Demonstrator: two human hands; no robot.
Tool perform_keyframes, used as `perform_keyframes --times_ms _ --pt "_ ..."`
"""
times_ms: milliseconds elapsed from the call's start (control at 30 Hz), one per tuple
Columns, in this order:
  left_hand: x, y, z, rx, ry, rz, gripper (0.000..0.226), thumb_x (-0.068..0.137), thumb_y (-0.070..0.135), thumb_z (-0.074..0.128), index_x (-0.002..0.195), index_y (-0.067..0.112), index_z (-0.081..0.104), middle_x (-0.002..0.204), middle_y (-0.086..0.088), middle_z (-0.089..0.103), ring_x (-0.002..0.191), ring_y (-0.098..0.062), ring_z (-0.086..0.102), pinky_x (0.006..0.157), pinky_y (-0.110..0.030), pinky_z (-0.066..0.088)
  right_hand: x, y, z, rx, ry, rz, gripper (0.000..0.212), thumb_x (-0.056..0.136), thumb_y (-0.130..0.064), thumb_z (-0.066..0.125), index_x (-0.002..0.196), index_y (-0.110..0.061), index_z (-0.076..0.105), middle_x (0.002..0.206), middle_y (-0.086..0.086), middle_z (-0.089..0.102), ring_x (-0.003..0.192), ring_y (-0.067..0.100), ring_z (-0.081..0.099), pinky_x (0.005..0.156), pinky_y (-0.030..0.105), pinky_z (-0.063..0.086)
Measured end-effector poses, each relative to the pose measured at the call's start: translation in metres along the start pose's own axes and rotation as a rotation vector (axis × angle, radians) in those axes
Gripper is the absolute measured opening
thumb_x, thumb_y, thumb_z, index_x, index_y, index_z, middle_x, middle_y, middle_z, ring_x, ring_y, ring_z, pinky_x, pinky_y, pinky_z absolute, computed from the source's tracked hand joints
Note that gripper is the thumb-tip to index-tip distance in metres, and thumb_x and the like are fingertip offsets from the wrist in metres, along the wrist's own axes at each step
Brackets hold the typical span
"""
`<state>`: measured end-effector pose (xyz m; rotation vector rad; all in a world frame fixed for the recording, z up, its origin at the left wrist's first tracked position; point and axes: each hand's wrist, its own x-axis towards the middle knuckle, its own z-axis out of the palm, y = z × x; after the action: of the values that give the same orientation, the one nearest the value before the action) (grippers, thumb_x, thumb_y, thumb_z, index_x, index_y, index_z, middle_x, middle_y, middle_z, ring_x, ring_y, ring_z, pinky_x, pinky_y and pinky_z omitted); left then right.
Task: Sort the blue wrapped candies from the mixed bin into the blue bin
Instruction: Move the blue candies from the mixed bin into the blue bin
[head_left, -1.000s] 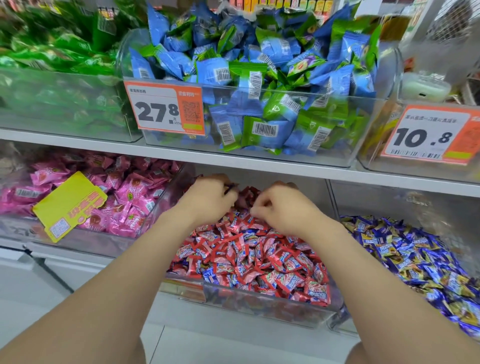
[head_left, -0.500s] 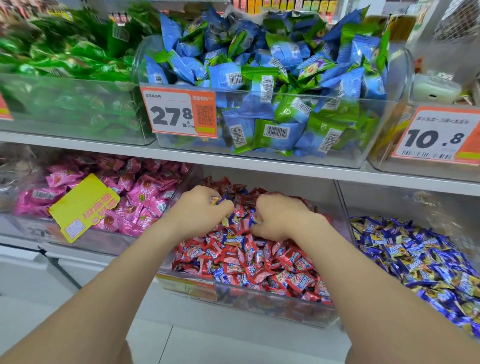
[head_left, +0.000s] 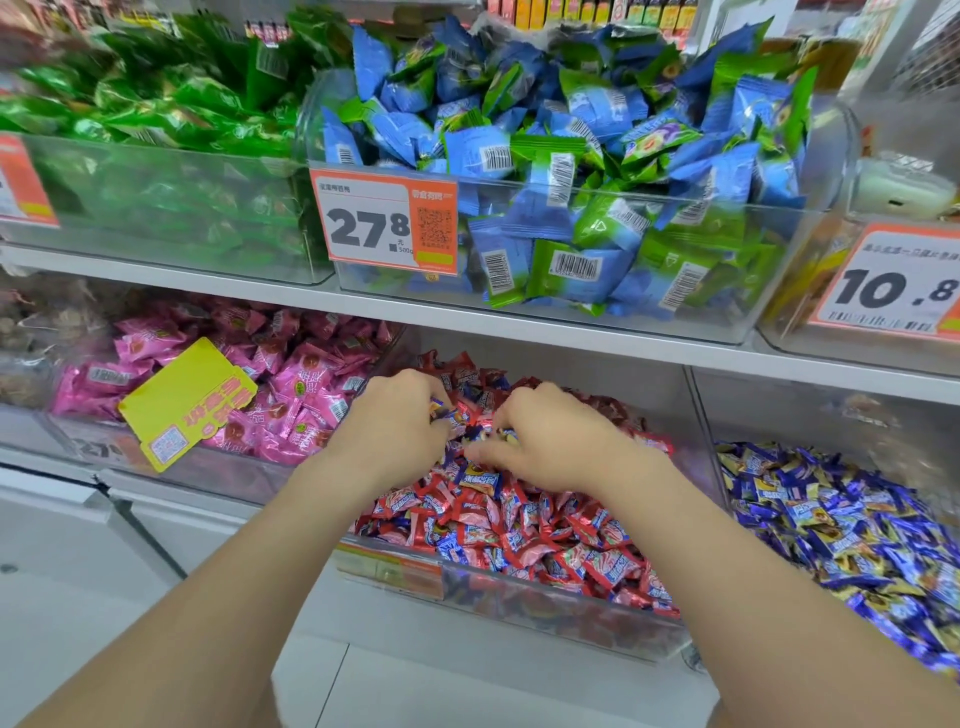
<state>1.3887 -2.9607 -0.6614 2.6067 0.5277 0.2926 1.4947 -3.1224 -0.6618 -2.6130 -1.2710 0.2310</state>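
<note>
Blue candies (head_left: 470, 435) are pinched in the curled grips of left hand (head_left: 395, 431) and right hand (head_left: 550, 441) over the mixed bin (head_left: 519, 608), with the blue bin (head_left: 857, 415) lying rightward, nearer the right hand.

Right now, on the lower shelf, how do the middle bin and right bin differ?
The middle bin holds mostly red candies with some blue mixed in; the right bin only blue candies. The left hand and right hand work in the middle bin, not the right bin. Both are clear plastic.
</note>
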Motion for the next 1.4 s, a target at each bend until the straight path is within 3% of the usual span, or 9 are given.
perform_keyframes --times_ms 133,300,467,700,833,933,1133,1267,1400 --pt "-0.007 0.003 -0.005 -0.128 -0.012 -0.021 0.005 0.095 0.023 0.070 0.099 0.024 0.071 0.071 0.000 0.069 0.036 -0.005 0.051 0.037 -0.017 0.035 -0.004 -0.015 0.013 -0.241 -0.074 -0.065 0.049 0.087 -0.064 0.071 0.110 -0.021 0.070 0.101 0.006 0.062 0.098 0.034 0.063 0.078 0.040 0.048" --pt "-0.016 0.009 -0.009 -0.327 0.014 -0.097 0.003 0.093 0.028 0.074 0.095 0.028 0.071 0.072 0.003 0.071 0.049 -0.014 0.059 0.043 -0.024 0.046 -0.024 -0.008 -0.011 0.011 0.139 0.008 0.041 0.075 -0.051 0.056 0.065 -0.012 0.048 0.063 0.010 0.047 0.069 0.035 0.053 0.059 0.037 0.044" --pt "-0.033 0.039 -0.007 -0.642 -0.104 -0.147 0.012 0.095 0.028 0.075 0.106 0.023 0.071 0.077 -0.007 0.078 0.058 -0.015 0.062 0.050 -0.029 0.050 -0.090 0.025 -0.044 0.261 0.271 0.096 0.053 0.104 -0.042 0.043 0.065 -0.006 0.041 0.052 0.015 0.049 0.052 0.025 0.053 0.061 0.048 0.049" --pt "-0.059 0.121 0.022 -0.683 -0.268 0.066 0.002 0.098 0.026 0.071 0.100 0.027 0.072 0.068 -0.001 0.071 0.055 -0.014 0.063 0.048 -0.028 0.047 -0.178 0.093 -0.059 0.458 0.333 0.412 0.045 0.102 -0.044 0.063 0.073 -0.010 0.071 0.052 0.001 0.067 0.039 0.014 0.059 0.045 0.024 0.047" --pt "-0.062 0.168 0.046 -0.445 -0.081 0.316 0.005 0.095 0.035 0.069 0.097 0.040 0.070 0.079 0.017 0.069 0.059 -0.008 0.066 0.056 -0.029 0.048 -0.201 0.165 -0.045 0.124 0.479 0.632 0.022 0.099 -0.029 0.058 0.097 -0.020 0.078 0.085 0.006 0.078 0.087 0.030 0.071 0.076 0.036 0.053" --pt "-0.060 0.204 0.061 -0.366 -0.037 0.434 0.006 0.095 0.035 0.067 0.099 0.038 0.068 0.082 0.018 0.070 0.063 0.000 0.063 0.065 -0.019 0.042 -0.209 0.185 -0.041 0.192 0.488 0.567 0.018 0.101 -0.025 0.060 0.112 -0.031 0.073 0.097 0.000 0.075 0.090 0.026 0.067 0.077 0.031 0.043" --pt "-0.036 0.255 0.123 -0.119 -0.210 0.564 0.033 0.088 0.044 0.074 0.117 0.035 0.061 0.111 0.007 0.066 0.110 -0.019 0.059 0.095 -0.038 0.048 -0.229 0.200 -0.033 -0.080 0.241 0.626 0.051 0.099 -0.039 0.058 0.149 -0.042 0.046 0.146 -0.004 0.047 0.144 0.027 0.039 0.107 0.060 0.042" --pt "-0.034 0.258 0.137 -0.071 -0.576 0.595 0.097 0.080 0.038 0.083 0.158 0.030 0.026 0.144 -0.002 0.036 0.132 -0.020 0.044 0.111 -0.027 0.037 -0.238 0.196 -0.038 0.065 0.391 0.584 0.042 0.097 -0.016 0.056 0.136 -0.025 0.065 0.128 0.009 0.067 0.124 0.029 0.059 0.102 0.040 0.048" --pt "-0.036 0.247 0.123 -0.125 -0.319 0.744 0.059 0.090 0.022 0.074 0.145 0.028 0.055 0.141 0.006 0.056 0.134 -0.009 0.047 0.114 -0.020 0.030 -0.239 0.176 -0.049 0.227 0.521 0.529 0.031 0.092 -0.012 0.058 0.110 -0.029 0.076 0.089 -0.009 0.077 0.084 0.007 0.069 0.086 0.030 0.054"
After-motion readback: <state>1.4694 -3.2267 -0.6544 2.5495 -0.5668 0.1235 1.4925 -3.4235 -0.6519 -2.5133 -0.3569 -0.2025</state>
